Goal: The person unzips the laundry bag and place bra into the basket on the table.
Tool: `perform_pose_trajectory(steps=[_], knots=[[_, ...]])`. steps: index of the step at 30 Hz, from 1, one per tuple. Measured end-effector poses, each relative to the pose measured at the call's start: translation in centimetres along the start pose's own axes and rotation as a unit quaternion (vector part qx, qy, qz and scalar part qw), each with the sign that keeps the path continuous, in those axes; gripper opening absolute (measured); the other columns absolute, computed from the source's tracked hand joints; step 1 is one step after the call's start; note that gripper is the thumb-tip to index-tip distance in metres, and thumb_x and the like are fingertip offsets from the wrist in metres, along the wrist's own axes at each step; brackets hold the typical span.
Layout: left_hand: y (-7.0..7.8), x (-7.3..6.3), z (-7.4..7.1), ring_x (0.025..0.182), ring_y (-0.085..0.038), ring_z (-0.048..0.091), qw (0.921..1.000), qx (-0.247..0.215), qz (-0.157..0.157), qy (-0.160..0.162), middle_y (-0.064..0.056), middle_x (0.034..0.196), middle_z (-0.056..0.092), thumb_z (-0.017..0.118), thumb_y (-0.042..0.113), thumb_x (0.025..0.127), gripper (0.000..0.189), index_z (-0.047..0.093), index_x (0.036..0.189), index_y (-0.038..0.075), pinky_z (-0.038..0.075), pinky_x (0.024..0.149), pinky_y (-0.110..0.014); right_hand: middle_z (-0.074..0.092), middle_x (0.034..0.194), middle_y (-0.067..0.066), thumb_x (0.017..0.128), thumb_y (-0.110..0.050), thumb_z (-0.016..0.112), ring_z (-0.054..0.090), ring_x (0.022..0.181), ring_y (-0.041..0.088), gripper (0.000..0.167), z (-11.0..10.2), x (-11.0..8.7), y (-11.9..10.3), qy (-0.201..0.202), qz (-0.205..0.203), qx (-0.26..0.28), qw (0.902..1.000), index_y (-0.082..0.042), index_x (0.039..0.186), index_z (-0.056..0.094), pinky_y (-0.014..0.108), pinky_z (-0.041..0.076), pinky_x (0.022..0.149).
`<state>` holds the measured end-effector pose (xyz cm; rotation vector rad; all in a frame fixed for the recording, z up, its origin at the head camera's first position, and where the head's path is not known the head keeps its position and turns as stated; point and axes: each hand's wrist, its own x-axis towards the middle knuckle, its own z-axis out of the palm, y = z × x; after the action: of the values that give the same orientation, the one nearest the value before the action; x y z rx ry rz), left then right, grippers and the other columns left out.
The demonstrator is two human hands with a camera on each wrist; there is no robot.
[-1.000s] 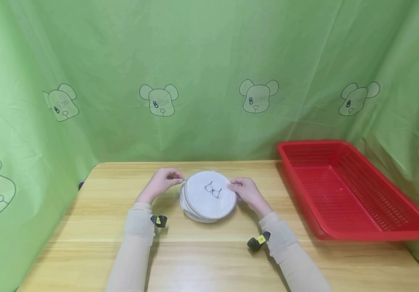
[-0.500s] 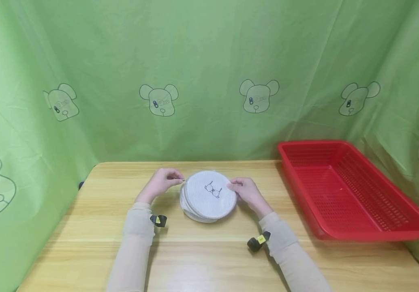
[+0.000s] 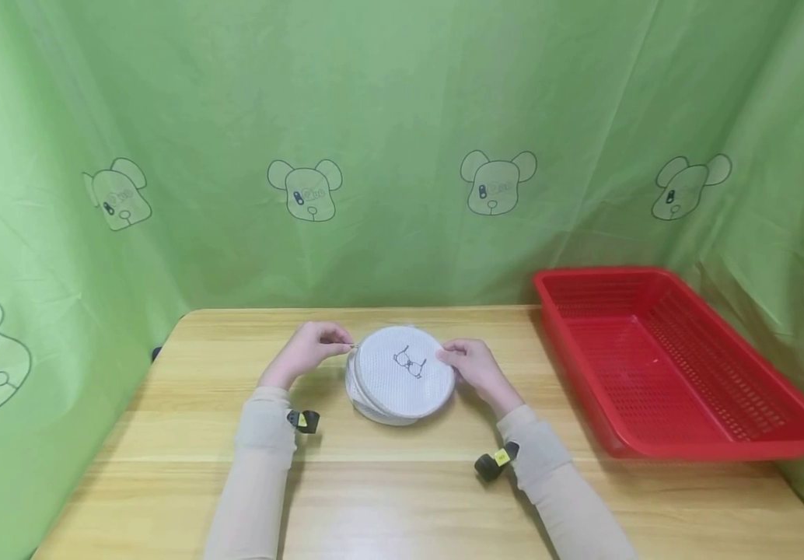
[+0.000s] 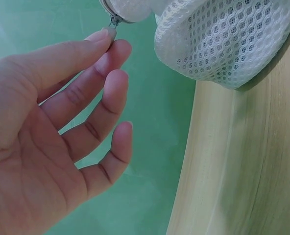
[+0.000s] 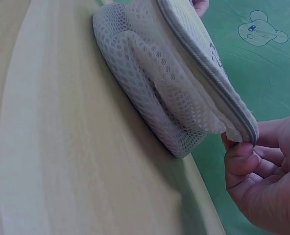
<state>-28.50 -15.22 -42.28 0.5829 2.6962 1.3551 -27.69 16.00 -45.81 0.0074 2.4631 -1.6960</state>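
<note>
A round white mesh laundry bag (image 3: 398, 381) with glasses drawn on its lid sits mid-table in the head view. Its mesh side (image 5: 145, 88) looks slack and folded in the right wrist view. A grey zipper (image 5: 199, 58) runs round the lid's rim and appears closed along the visible stretch. My left hand (image 3: 306, 354) pinches the zipper pull (image 4: 112, 33) between thumb and forefinger, the other fingers loosely bent. On the bag's right, my right hand (image 3: 479, 369) pinches the lid's rim, holding it tilted above the mesh base. The far side of the zipper is hidden.
To the right stands a red plastic basket (image 3: 601, 447) with slotted walls. Green curtains (image 3: 388, 257) with bear faces hang behind and beside the wooden table (image 3: 346, 498). A black camera (image 3: 309, 422) is strapped to each wrist.
</note>
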Motion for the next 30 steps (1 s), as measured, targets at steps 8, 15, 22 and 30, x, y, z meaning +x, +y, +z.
perform_pose_trajectory(steps=[8,15,22,30], knots=[[0.00,-0.17,-0.17,0.094,-0.020,0.067,1.0000,-0.001,0.003,-0.009,-0.009,0.098,0.073,0.070,0.012,0.088,0.011,0.072,0.098,0.008,0.054,0.093,-0.040,0.062,0.077,0.001,0.092,-0.012,0.063,0.046,0.056,0.007,0.031,0.02,-0.04,-0.10,0.003,-0.001,-0.001,1.0000,0.007,0.117,0.063,0.022,0.043,0.052],[-0.04,-0.20,-0.31,0.093,-0.017,0.067,0.9998,-0.003,0.002,-0.017,-0.008,0.098,0.073,0.070,0.012,0.088,0.012,0.072,0.098,0.008,0.054,0.092,-0.039,0.064,0.079,0.002,0.093,-0.012,0.063,0.047,0.057,0.007,0.031,0.01,-0.14,-0.16,0.002,0.000,0.001,1.0000,0.007,0.117,0.063,0.021,0.043,0.052],[-0.03,-0.29,-0.47,0.093,-0.017,0.067,0.9995,-0.011,0.003,-0.029,-0.008,0.098,0.073,0.069,0.011,0.087,0.012,0.072,0.098,0.007,0.054,0.093,-0.039,0.066,0.081,0.003,0.093,-0.012,0.062,0.050,0.058,0.006,0.032,-0.01,-0.23,-0.28,0.002,0.009,0.005,0.9999,0.007,0.118,0.062,0.022,0.045,0.053],[-0.07,-0.30,-0.62,0.094,-0.017,0.067,0.9991,-0.021,0.002,-0.038,-0.007,0.099,0.073,0.069,0.011,0.088,0.011,0.072,0.098,0.008,0.054,0.094,-0.039,0.066,0.080,0.002,0.093,-0.012,0.062,0.051,0.057,0.005,0.032,0.03,-0.27,-0.39,0.001,0.014,0.014,0.9998,0.007,0.119,0.062,0.022,0.046,0.053]])
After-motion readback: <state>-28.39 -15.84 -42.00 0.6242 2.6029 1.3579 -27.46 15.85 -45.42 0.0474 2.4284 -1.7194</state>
